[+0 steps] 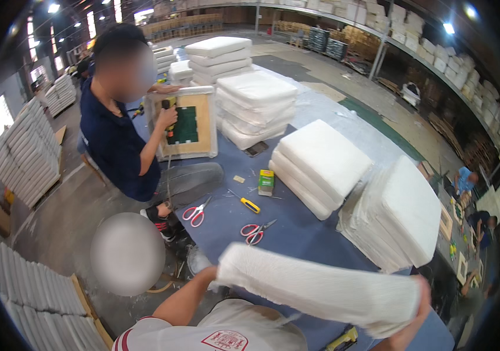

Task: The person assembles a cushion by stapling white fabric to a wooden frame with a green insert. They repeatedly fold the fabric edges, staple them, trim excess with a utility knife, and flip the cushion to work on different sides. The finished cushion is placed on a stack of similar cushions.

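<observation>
- Here, the white cushion pad [320, 289] is held flat and crosswise in front of the chest, low in the view, above the near edge of the blue-covered table [297, 234].
- The left hand [218, 275] grips the pad's left end; the fingers are mostly hidden behind it.
- The right hand [422, 304] is closed around the pad's right end, fingers curling over its edge.
- Two red-handled scissors [196, 213] [256, 232] lie on the table beyond the pad, with a yellow-handled screwdriver [247, 202] between them.
- Stacks of white cushions [320, 167] stand further back and to the right.
- A seated co-worker in a dark shirt [115, 140] holds a wooden seat frame [184, 124] upright.
</observation>
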`<control>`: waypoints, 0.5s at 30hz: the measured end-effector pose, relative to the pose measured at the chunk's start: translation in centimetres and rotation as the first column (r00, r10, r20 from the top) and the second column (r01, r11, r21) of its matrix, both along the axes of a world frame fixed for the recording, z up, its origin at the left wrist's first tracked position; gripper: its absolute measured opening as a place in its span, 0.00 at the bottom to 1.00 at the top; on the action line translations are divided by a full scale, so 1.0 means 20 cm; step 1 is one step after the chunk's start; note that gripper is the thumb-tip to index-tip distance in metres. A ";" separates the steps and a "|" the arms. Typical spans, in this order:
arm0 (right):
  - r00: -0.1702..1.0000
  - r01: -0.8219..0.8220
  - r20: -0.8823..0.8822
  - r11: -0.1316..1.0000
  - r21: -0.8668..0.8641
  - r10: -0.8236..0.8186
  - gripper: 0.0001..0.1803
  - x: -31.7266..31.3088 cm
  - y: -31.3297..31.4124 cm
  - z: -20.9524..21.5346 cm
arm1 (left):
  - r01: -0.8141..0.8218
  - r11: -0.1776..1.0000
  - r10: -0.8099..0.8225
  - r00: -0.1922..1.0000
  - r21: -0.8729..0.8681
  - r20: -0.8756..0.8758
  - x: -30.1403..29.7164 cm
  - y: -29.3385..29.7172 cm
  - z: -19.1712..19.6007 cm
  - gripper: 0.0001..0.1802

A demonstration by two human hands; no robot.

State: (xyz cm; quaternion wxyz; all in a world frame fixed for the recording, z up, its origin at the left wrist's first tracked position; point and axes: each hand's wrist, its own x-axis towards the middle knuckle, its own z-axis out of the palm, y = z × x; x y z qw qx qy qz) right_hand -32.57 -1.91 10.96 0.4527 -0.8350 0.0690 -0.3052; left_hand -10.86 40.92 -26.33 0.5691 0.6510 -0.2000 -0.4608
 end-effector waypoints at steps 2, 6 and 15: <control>0.977 -0.097 0.213 0.849 0.520 -0.019 0.39 -0.14 -0.36 -0.18 | -0.254 0.902 0.252 0.966 -0.349 -0.053 0.13 -0.08 0.32 0.49; 0.867 -0.232 0.454 0.641 0.732 -0.205 0.45 -0.40 -0.86 -1.24 | -0.088 0.799 0.392 0.827 -0.595 0.404 0.25 -0.43 1.33 0.58; 0.877 0.448 -0.479 0.293 0.845 0.040 0.30 -0.14 -0.03 -1.68 | 0.090 0.973 -0.223 0.127 0.213 0.966 0.03 -1.42 1.41 0.53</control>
